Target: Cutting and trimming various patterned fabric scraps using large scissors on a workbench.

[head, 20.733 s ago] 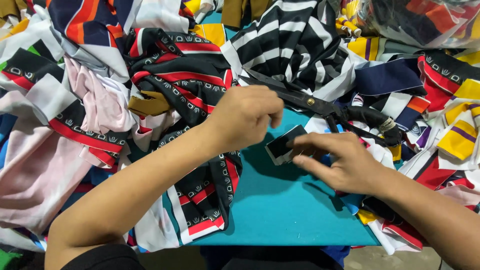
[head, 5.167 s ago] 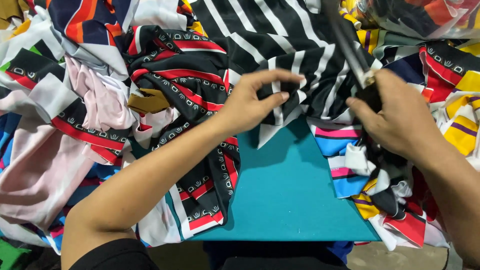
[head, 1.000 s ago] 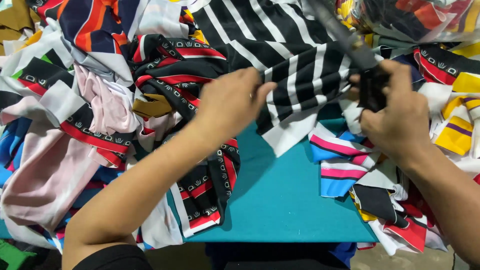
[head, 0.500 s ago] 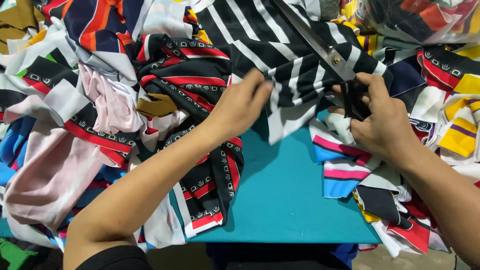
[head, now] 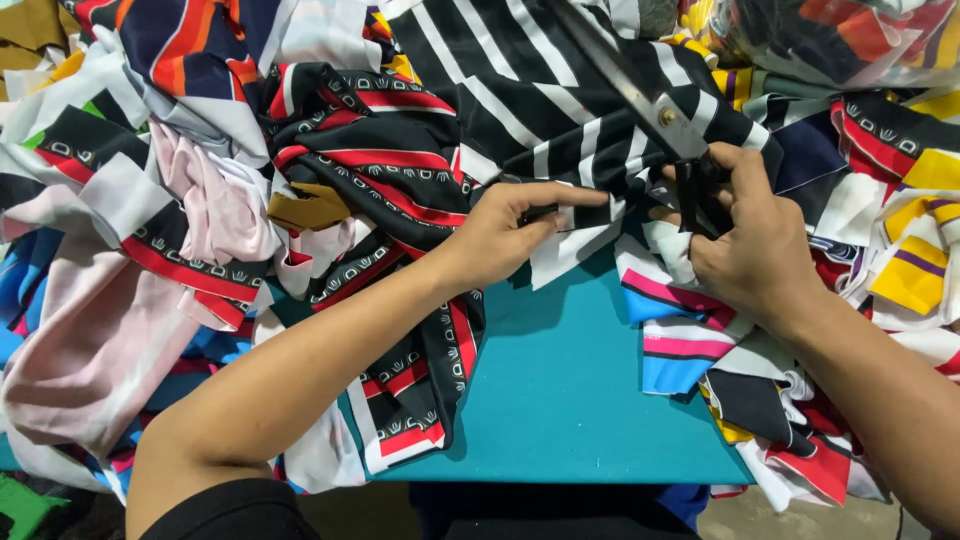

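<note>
My left hand [head: 515, 230] pinches the near edge of a black-and-white striped cloth [head: 540, 100] that lies over the heap at the top centre. My right hand [head: 745, 245] grips the black handles of a large pair of scissors [head: 650, 105]. Its steel blades point up and to the left across the striped cloth. The lower edge of that cloth hangs just above the teal table top [head: 560, 390]. Both hands are close together, about a hand's width apart.
Piles of fabric offcuts ring the table: a black, red and white patterned cloth [head: 385, 170] and pale pink cloth [head: 90, 350] on the left, pink, blue and yellow striped scraps [head: 690, 340] on the right. A clear plastic bag of cloth [head: 840, 35] sits top right.
The scissors have swung down from the upper right onto the striped cloth. My left hand has shifted from lying flat on the cloth to pinching its near edge.
</note>
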